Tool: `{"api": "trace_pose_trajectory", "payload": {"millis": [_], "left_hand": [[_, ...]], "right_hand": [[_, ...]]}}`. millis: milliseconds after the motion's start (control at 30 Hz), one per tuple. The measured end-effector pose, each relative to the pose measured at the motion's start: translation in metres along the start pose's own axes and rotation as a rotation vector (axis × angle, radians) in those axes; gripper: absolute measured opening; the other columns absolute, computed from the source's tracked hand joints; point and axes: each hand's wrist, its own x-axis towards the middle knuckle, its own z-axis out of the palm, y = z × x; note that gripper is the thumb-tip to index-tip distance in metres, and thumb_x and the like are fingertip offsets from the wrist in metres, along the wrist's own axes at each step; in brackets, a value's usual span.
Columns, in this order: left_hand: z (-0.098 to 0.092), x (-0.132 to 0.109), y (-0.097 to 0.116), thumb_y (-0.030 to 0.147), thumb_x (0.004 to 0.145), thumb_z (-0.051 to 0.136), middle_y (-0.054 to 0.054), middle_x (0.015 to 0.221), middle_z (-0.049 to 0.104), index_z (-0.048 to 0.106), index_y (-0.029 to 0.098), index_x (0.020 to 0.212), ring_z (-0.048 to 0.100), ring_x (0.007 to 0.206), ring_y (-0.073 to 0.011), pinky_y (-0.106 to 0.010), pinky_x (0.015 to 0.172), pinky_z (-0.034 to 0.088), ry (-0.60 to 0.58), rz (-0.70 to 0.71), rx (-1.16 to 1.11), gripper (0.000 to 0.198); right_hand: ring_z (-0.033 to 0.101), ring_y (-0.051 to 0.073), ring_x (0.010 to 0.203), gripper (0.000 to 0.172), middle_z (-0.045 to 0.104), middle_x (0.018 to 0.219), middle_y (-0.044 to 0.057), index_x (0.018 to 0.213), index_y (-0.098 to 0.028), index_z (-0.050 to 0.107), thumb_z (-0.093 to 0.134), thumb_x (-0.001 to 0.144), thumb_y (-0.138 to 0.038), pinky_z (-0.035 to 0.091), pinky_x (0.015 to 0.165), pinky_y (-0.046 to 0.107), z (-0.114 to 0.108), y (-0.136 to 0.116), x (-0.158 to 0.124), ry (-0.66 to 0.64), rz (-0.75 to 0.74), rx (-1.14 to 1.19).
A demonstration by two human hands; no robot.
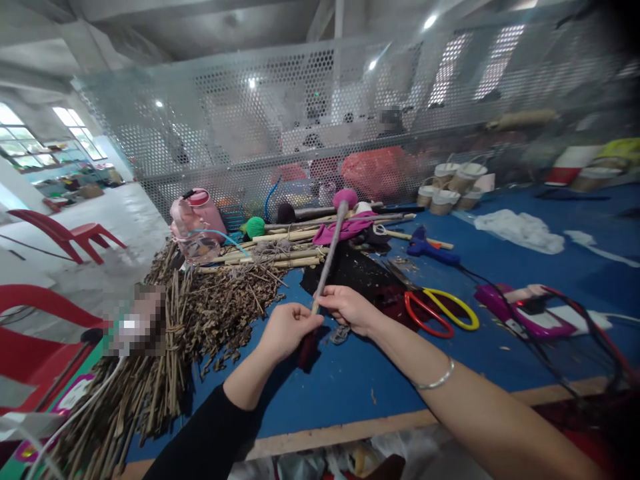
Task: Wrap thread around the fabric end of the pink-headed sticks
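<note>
Over a blue-topped table (350, 393), both of my hands pinch the near end of a thin grey stick (330, 257) that slants up and away to a pink ball tip (345, 198). My left hand (286, 328) is closed on the stick's lower end, with a dark red strip hanging below it. My right hand (350, 308) is closed on the stick just beside it, fingertips meeting the left hand's. A silver bangle (436, 381) sits on my right forearm.
A heap of dry twigs (200, 320) lies left. Red-and-yellow scissors (440, 310), a blue glue gun (425, 248) and a magenta tool (520, 310) with cords lie right. Bamboo sticks, a pink bottle (197, 220), cups (450, 190) and perforated metal fencing stand behind.
</note>
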Motion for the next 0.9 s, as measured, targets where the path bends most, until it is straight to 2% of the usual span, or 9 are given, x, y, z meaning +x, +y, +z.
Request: {"api": "trace_pose_trajectory", "payload": {"millis": [67,200,300,433,500,600,667,733,900], "left_hand": [[0.000,0.000,0.003,0.042,0.065,0.069,-0.001,0.051,0.058,0.056,0.012,0.064,0.048,0.038,-0.0067,-0.017,0.039,0.034,-0.022,-0.032,-0.108,0.033],[0.001,0.000,0.009,0.036,0.072,0.065,-0.004,0.060,0.061,0.060,0.009,0.077,0.055,0.047,-0.0078,-0.017,0.045,0.041,-0.150,-0.164,-0.454,0.027],[0.000,0.000,0.008,0.040,0.072,0.064,-0.005,0.061,0.062,0.060,0.010,0.080,0.056,0.047,-0.0094,-0.018,0.043,0.040,-0.182,-0.161,-0.364,0.031],[-0.003,0.001,0.003,0.040,0.062,0.073,0.002,0.043,0.051,0.055,0.012,0.064,0.042,0.035,-0.0056,-0.017,0.036,0.028,0.016,0.022,-0.019,0.033],[-0.003,0.001,0.003,0.039,0.061,0.074,0.002,0.043,0.051,0.053,0.013,0.061,0.043,0.035,-0.0054,-0.017,0.037,0.029,0.020,0.026,-0.069,0.033],[-0.002,0.001,0.007,0.039,0.066,0.070,-0.002,0.056,0.059,0.056,0.012,0.069,0.051,0.044,-0.0069,-0.017,0.043,0.038,-0.111,-0.096,-0.342,0.030],[-0.001,0.001,0.008,0.039,0.069,0.067,-0.004,0.063,0.061,0.059,0.011,0.077,0.055,0.050,-0.0082,-0.018,0.047,0.042,-0.172,-0.172,-0.431,0.031],[-0.001,0.001,0.007,0.042,0.070,0.065,-0.004,0.063,0.061,0.059,0.010,0.080,0.055,0.049,-0.0085,-0.018,0.046,0.041,-0.164,-0.159,-0.332,0.034],[-0.001,0.001,0.001,0.042,0.063,0.071,0.003,0.047,0.052,0.055,0.013,0.064,0.041,0.039,-0.0051,-0.016,0.039,0.028,0.113,0.110,0.167,0.033]], "right_hand": [[0.012,0.001,0.034,0.028,0.025,0.040,-0.013,0.082,-0.015,0.053,0.066,0.067,-0.036,0.004,0.034,0.017,0.000,-0.002,0.000,-0.050,-0.018,0.063],[0.012,0.000,0.036,0.034,0.035,0.047,-0.011,0.086,-0.015,0.054,0.067,0.067,-0.040,0.004,0.035,0.017,-0.002,-0.004,-0.003,-0.159,-0.038,0.169],[0.014,0.000,0.034,0.031,0.039,0.046,-0.009,0.075,-0.014,0.052,0.067,0.067,-0.041,0.003,0.034,0.018,-0.002,-0.002,-0.002,-0.102,-0.041,0.098],[0.012,0.001,0.033,0.031,0.024,0.038,-0.013,0.068,-0.016,0.049,0.067,0.067,-0.041,0.003,0.033,0.018,0.001,0.001,0.000,-0.016,-0.010,0.027],[0.012,0.001,0.033,0.032,0.024,0.039,-0.013,0.069,-0.016,0.048,0.068,0.067,-0.041,0.004,0.034,0.017,0.002,0.000,0.001,-0.048,-0.007,0.057],[0.012,0.000,0.035,0.033,0.032,0.043,-0.012,0.075,-0.015,0.050,0.068,0.067,-0.042,0.004,0.034,0.017,0.002,-0.004,0.000,-0.156,-0.034,0.144],[0.014,0.000,0.035,0.034,0.041,0.047,-0.009,0.077,-0.015,0.051,0.068,0.066,-0.043,0.004,0.034,0.017,0.003,-0.004,-0.001,-0.166,-0.056,0.142],[0.015,0.000,0.034,0.034,0.042,0.045,-0.009,0.073,-0.015,0.049,0.068,0.065,-0.043,0.004,0.034,0.017,0.004,-0.003,-0.001,-0.100,-0.051,0.090],[0.014,0.002,0.031,0.032,0.024,0.035,-0.013,0.066,-0.016,0.048,0.066,0.067,-0.042,0.005,0.033,0.018,0.009,0.001,0.001,0.025,-0.026,-0.046]]}}
